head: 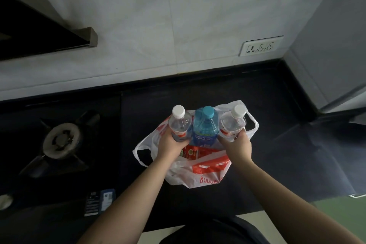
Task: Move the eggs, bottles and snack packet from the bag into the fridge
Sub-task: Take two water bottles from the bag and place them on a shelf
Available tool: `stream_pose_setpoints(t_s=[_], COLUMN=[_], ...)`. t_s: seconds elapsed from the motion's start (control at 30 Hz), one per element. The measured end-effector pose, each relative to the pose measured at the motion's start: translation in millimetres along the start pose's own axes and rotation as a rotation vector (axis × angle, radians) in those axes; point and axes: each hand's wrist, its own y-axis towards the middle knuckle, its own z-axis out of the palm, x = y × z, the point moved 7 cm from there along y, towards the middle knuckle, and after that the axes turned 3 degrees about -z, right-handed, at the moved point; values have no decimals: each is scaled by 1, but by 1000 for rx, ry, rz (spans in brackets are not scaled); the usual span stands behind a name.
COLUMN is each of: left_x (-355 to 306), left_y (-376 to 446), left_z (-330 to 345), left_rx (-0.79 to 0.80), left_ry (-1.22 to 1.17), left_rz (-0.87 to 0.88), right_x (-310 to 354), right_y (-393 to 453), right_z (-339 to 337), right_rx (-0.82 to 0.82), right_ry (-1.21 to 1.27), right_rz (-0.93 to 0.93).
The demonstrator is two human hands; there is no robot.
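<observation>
Over a white plastic bag (198, 176) on the dark counter (277, 154), left hand (172, 141) and right hand (238, 144) grip clear bottles (179, 125), the blue bottle (205, 128) squeezed between; carrying them fridgeward likely follows.

A gas burner (60, 140) sits on a black counter (277, 144) below a white tiled wall (138, 25), with a triple socket (261, 46) near the right corner.

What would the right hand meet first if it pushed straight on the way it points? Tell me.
The right hand, gripping a clear bottle, points away toward the wall. Ahead lies the bag's handle, then bare black counter, probably the tiled wall last; depth unclear.
</observation>
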Motion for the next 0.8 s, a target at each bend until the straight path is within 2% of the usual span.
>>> stream_pose_setpoints(t_s=[0.33,0.57,0.7,0.8], left_x=[-4,-9,-6,-13], left_y=[-22,-54,-68,-83], left_z=[-24,-50,-64,-72], left_rx=[1,75,199,363], left_ry=[32,-44,-195,-360], left_rz=[187,219,116,148], right_x=[-2,14,33,46], right_y=[-39,-96,-120,-131], right_z=[-17,-37,-45,-47], right_rx=[4,-8,12,87], right_ry=[6,-10,192,447], right_rz=[-60,-242,-292,-318])
